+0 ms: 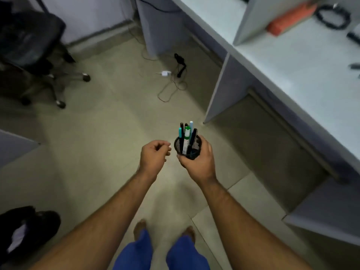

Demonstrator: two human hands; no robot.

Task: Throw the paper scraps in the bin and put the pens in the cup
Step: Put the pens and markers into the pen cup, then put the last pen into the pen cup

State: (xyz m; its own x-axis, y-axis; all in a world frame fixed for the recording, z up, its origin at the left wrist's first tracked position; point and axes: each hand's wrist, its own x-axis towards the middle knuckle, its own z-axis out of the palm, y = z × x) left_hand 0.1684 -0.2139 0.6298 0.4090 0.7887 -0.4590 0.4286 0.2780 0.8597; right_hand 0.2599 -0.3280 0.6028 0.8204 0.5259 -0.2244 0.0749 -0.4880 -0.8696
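Standing on the pale tiled floor, well apart from the grey-white worktop at right. Right hand wrapped around the black wire-mesh cup, fingers closed on its wall, cup held upright in the air in front of the body. Inside it, a cluster of pens: a teal one, a green-and-white marker, a pale blue one and a couple of dark ones, all standing with tops above the rim. Left hand just beside the cup, fingers loosely curled in toward the palm; something small and pale possibly pinched at the fingertips, too small and blurred to tell, so not clear whether empty or holding a scrap.

Pen half of the task judged largely done, going by the filled cup. Still a dark, pen-like object lying at the far right edge of the worktop, cut off by the frame, so maybe one more to collect; hard to confirm. An orange rectangular block and a coiled black cable also up there, neither part of the job.

Paper half not judgeable: no loose scraps plainly visible. A black bag-like container at lower left with something white inside, possibly the bin, but uncertain. Likely left: setting the cup back down on the worktop and checking for leftover scraps.
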